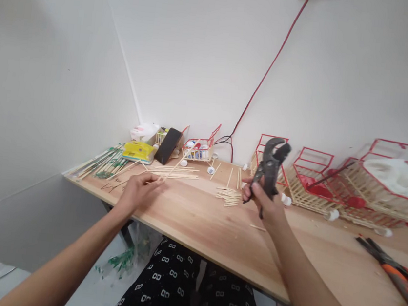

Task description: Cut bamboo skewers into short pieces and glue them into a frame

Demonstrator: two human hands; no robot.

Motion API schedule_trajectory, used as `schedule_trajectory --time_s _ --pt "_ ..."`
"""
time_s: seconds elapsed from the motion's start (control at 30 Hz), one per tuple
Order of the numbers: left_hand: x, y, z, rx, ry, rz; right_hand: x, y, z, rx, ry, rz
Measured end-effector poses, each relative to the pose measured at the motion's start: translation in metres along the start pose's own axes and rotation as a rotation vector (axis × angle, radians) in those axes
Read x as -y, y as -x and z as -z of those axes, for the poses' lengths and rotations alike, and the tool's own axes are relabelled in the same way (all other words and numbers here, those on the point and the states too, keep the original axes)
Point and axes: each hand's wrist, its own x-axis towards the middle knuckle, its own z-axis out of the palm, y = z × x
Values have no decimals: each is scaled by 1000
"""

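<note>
My right hand (264,204) grips the handles of dark metal cutting pliers (271,163), held upright above the wooden table (196,221), jaws pointing up. My left hand (141,190) rests on the table at the left and pinches a long thin wooden stick (181,162) that slants up toward the back. A loose row of long sticks (172,171) lies just beyond that hand. A small pile of short cut stick pieces (229,196) sits between my hands.
Red-framed stick baskets (311,185) stand along the back right, one holding white material (393,174). Orange-handled pliers (393,270) lie at the right edge. A phone (168,145), a yellow pack (138,151) and green-wrapped sticks (107,164) sit back left. A red cable (264,76) runs up the wall.
</note>
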Motion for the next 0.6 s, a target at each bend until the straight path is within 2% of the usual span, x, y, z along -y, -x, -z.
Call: schedule_trajectory --time_s 0.13,0.2,0.3,0.43,0.6 --pt "-44 6 -64 266 552 290 -6 9 -19 -11 294 18" --pt "-62 8 -92 382 701 374 -5 11 -24 -28 361 36" --pt "-78 9 -122 497 818 441 -2 10 -27 -95 390 54" --pt "-82 7 -144 589 872 463 0 7 -25 -111 358 -2" --pt "-84 6 -150 644 863 444 -2 7 -20 -129 348 -59"
